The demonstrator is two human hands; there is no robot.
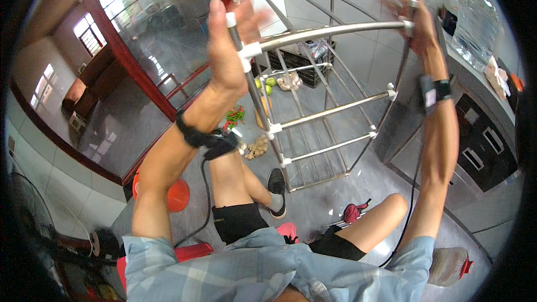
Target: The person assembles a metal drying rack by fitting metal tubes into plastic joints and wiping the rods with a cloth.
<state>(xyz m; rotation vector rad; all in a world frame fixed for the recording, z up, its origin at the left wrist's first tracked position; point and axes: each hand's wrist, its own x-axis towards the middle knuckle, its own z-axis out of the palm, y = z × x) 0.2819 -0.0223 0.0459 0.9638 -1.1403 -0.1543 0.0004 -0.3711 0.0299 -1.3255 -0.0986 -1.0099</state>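
Note:
A metal tube rack with white plastic joints stands upright in front of me, its shelves made of thin bars. My left hand is at its near left top corner, palm against or right beside the upright. The thumb points up, and the blurred fingers stretch out past the post. At the near right top corner, my right hand lies against or close beside the other upright, its fingers spread and smeared by motion. Neither hand is wrapped round a tube. Whether the palms press on the posts is hard to tell.
Behind the rack's left side lie red and green chillies, green fruit and ginger. A black crate stands behind it. Clear bottles line the right counter. An orange-red bowl is left of my legs.

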